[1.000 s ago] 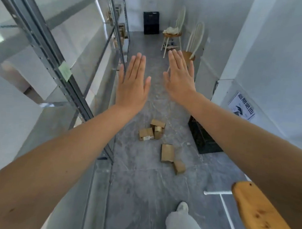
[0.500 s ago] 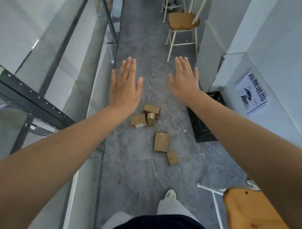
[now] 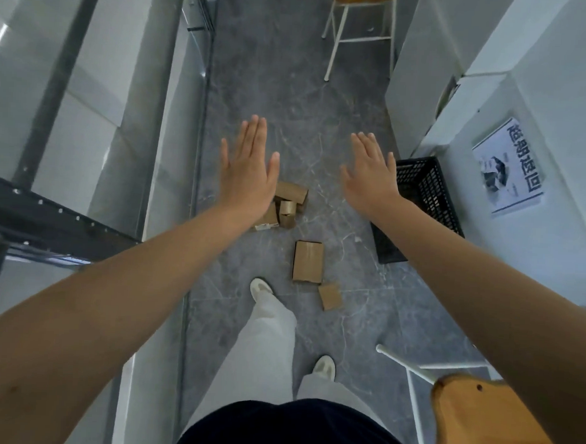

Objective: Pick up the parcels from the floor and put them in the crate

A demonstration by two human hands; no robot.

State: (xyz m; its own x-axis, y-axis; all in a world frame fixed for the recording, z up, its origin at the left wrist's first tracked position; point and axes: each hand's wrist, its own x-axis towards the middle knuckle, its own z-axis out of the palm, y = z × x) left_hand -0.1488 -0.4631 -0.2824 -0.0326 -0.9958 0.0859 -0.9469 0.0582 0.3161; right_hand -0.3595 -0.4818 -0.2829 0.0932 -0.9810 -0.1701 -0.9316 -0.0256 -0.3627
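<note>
Several brown cardboard parcels lie on the grey floor. A cluster [image 3: 288, 206] sits in the middle, partly hidden behind my left hand [image 3: 247, 173]. A larger flat parcel [image 3: 308, 261] lies nearer to me, with a small one [image 3: 330, 296] just beside it. A black mesh crate [image 3: 425, 200] stands on the floor against the right wall. My right hand [image 3: 369, 176] hovers to the left of the crate. Both hands are held out flat, fingers straight, holding nothing, well above the floor.
A metal shelving rack [image 3: 52, 213] lines the left side. A wooden-seated white chair [image 3: 484, 418] stands at the lower right, another chair [image 3: 361, 35] farther down the aisle. White walls with a poster [image 3: 507, 168] close the right side. My legs and shoes [image 3: 261, 287] are below.
The view has tilted down and moved forward; the parcels and crate are nearer. My left foot has stepped towards the parcels. Both hands stay flat and outstretched.
</note>
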